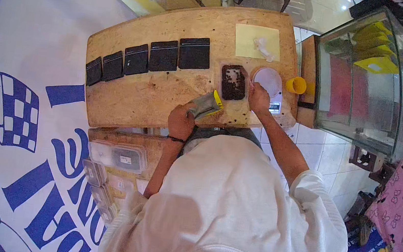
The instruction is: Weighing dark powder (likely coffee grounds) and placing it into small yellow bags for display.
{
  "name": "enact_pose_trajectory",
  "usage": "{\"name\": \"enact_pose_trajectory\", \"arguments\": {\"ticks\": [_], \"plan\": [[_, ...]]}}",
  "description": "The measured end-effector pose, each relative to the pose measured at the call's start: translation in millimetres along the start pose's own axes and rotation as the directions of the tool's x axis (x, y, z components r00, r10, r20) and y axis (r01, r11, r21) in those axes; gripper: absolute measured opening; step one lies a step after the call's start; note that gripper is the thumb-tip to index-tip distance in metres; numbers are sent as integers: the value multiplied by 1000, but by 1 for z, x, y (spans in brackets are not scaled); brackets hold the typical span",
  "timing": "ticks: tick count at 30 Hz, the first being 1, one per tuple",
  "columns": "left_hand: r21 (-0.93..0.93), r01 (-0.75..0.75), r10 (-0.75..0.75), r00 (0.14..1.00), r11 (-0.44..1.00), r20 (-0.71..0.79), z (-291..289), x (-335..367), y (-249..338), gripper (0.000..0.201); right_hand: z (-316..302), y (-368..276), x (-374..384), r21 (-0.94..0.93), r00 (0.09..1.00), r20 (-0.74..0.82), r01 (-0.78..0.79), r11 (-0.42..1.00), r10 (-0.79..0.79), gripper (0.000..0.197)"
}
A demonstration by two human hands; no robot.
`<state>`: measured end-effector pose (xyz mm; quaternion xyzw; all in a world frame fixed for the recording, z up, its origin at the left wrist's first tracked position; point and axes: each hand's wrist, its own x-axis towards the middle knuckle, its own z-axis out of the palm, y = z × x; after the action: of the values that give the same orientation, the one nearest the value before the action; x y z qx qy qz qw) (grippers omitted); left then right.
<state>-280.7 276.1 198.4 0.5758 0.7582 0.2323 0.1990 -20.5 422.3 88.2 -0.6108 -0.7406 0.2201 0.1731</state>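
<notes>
A rectangular tub (246, 79) holds small dark pieces (233, 92).

Open tabletop (136, 97) fronts the black pouches (163, 56); the filled tub (233, 82) blocks rightward.

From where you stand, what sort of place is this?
Probably a small shop with a packing table: dark pouches lie in a row on the wooden table, a digital scale stands at its right end, and a glass case nearby holds what look like yellow packets.
</notes>
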Motion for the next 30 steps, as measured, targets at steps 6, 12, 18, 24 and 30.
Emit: {"name": "enact_pose_trajectory", "arguments": {"ticks": [6,12,18,24,30], "plan": [[45,68,-69,997,997,27,18,-2,27,32,13,25,16,-113,981,169,121,986,-101,13],[31,104,-105,994,994,34,19,-6,36,33,-6,6,-8,-100,943,260,242,965,-210,27],[8,83,-83,996,997,44,10,-2,28,30,-10,10,8,51,954,142,258,965,-263,33],[78,44,-46,999,996,29,9,0,12,29,2,-11,21,-133,927,244,322,937,-284,28],[60,-52,53,999,997,-3,9,7,-12,30,-11,5,-21,-50,935,253,270,962,-249,27]]}}
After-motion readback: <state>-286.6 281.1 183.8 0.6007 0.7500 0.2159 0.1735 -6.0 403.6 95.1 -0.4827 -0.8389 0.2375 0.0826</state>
